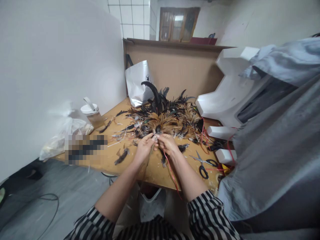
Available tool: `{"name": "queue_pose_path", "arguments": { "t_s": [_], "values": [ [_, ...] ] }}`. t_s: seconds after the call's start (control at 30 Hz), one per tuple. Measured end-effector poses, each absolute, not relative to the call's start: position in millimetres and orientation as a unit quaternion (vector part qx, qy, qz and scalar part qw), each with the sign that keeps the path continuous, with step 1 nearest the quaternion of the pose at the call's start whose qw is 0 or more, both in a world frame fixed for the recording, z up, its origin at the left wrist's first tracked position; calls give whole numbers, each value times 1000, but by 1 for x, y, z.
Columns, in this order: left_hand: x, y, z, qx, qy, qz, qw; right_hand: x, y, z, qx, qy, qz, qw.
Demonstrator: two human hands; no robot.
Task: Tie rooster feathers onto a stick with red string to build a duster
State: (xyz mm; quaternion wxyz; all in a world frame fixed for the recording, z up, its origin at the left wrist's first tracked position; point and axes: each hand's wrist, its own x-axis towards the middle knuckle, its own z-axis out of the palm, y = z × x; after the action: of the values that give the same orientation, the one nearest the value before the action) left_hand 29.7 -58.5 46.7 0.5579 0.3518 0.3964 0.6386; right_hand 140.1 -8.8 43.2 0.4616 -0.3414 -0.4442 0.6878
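Note:
My left hand (145,146) and my right hand (168,144) meet over the table, fingers pinched around the base of a feather bundle (160,124). Its brown feathers fan out away from me, and a long dark curved feather rises behind. From beneath my right hand a red string (172,171) hangs over the table's front edge. A thin stick or stem runs down from near my left hand. Beyond the bundle lies a large pile of loose black and brown feathers (183,111). Scissors (203,163) with black handles rest open to the right of my right hand.
A lidded jar (92,115) and a plastic bag (65,133) stand on the left of the wooden table (140,170). At the back is a silver bag (138,81) against a cardboard panel (185,63). White foam pieces (222,100) and grey cloth (272,143) border the right.

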Motion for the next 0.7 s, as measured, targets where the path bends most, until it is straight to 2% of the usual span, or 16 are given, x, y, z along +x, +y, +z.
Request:
{"name": "queue_pose_path", "arguments": {
  "t_s": [0.17, 0.4, 0.57, 0.7],
  "values": [
    [33, -56, 48, 346, 339, 619, 618, 148, -5, 40, -300, -474, 715, 417],
    [34, -59, 40, 257, 302, 622, 675, 151, -4, 37, -298, -483, 712, 414],
    [27, -64, 47, 99, 279, 531, 794, 151, -5, 35, -278, -494, 719, 401],
    [25, -67, 52, 82, 233, 484, 839, 153, -5, 34, -282, -499, 721, 390]
  ]
}}
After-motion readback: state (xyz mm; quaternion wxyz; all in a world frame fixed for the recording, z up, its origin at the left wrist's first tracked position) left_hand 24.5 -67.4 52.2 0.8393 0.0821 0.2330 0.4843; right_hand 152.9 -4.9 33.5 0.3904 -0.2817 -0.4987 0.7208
